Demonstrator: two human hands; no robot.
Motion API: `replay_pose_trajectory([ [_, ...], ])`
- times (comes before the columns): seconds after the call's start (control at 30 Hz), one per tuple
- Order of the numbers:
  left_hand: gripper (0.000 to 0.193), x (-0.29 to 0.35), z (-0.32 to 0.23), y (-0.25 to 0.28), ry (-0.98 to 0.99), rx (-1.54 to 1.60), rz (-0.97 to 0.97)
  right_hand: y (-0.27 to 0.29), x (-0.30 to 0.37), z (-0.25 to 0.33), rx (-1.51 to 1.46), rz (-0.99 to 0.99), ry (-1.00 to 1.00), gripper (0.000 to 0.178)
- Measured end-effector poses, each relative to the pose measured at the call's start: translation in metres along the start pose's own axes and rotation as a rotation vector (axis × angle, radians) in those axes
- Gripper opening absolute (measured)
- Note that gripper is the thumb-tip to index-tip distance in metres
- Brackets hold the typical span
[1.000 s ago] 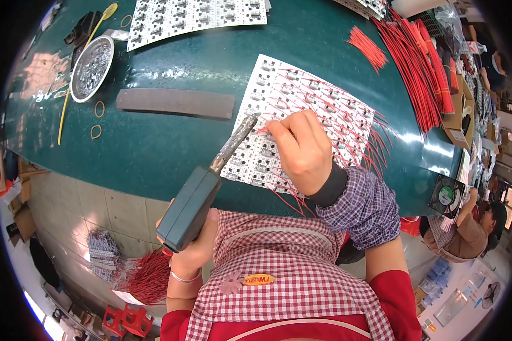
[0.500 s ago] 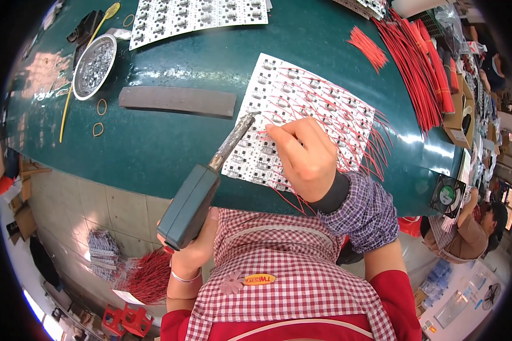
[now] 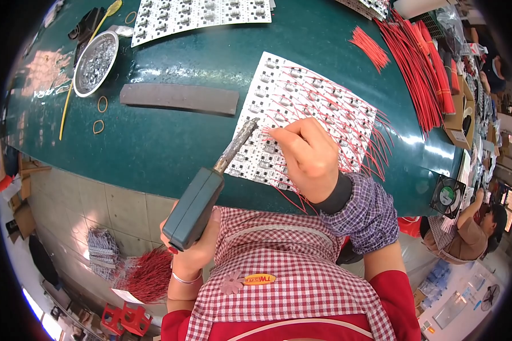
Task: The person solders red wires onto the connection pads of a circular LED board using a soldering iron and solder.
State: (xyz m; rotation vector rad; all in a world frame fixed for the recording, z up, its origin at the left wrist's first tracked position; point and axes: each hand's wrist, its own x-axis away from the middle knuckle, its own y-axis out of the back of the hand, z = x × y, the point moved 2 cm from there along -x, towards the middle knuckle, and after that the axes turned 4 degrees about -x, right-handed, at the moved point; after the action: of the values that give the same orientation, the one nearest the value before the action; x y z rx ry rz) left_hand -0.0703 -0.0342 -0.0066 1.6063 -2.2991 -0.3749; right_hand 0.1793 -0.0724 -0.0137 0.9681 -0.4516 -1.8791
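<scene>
My left hand is wrapped round a soldering iron with a dark green, boxy body. Its grey, crusted tip reaches over a white circuit board panel covered in small black components. Pinched above the same panel, my right hand holds a thin red wire at its fingertips, close to the iron's tip. Whether the tip touches the board I cannot tell. Many red wires stick out from the panel's right part and hang past its edge.
A dark grey bar lies left of the panel. Beyond it stand a white bowl of silvery bits and another board sheet. Red wire bundles lie at the right, with a small fan at the table edge. A co-worker sits at far right.
The soldering iron's tip has dropped slightly nearer to me and shifted a little right. My right hand has moved very slightly right, still pinching. The panel's place in the picture has shifted slightly.
</scene>
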Motion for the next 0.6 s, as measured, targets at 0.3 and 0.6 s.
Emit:
replay_pose_trajectory([
  [0.3,0.02,-0.002,-0.003,-0.001,0.008,0.015,0.027,-0.002,-0.001,-0.003,-0.032,0.022,-0.014,0.027],
  [0.6,0.017,-0.007,-0.011,0.001,-0.025,-0.057,0.11,-0.002,-0.002,-0.002,0.002,0.048,-0.008,0.027],
])
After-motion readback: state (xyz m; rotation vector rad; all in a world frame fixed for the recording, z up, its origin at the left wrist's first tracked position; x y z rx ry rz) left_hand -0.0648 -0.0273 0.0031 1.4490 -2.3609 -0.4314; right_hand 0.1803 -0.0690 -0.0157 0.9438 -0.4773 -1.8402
